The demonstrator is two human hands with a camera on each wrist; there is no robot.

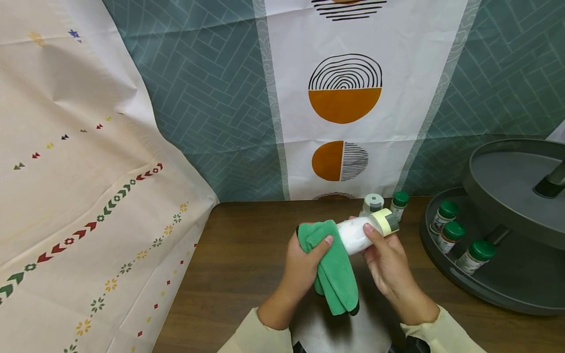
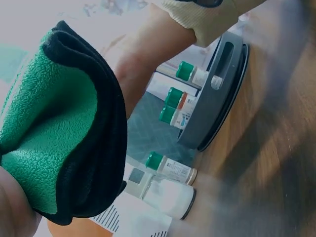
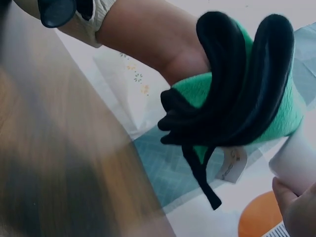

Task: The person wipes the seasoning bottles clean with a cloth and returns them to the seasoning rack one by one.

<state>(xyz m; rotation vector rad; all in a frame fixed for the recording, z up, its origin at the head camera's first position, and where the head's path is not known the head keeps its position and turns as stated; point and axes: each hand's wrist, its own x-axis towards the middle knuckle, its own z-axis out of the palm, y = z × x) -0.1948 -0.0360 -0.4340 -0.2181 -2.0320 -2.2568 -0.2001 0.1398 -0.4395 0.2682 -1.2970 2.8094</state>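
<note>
A white bottle (image 1: 353, 236) with a pale yellow and grey band at one end is held tilted above the table in the head view. My left hand (image 1: 299, 264) grips a green cloth (image 1: 337, 277) with black edging around the bottle's lower end, thumb on top. The cloth's folds hang down and hide that end. Near the banded end, my right hand (image 1: 389, 262) holds the bottle between thumb and fingers. In the right wrist view, the cloth (image 3: 279, 118) covers one end of the bottle (image 3: 296, 158), and black-edged folds hang loose.
Behind the hands stand another white bottle (image 1: 373, 202) and a green-capped jar (image 1: 399, 203). At right, a two-tier grey rotating stand (image 1: 441, 272) bears several green-capped jars (image 1: 478, 255) on its lower tier. A patterned cream cloth (image 1: 110, 220) drapes along the left side of the wooden table (image 1: 238, 255).
</note>
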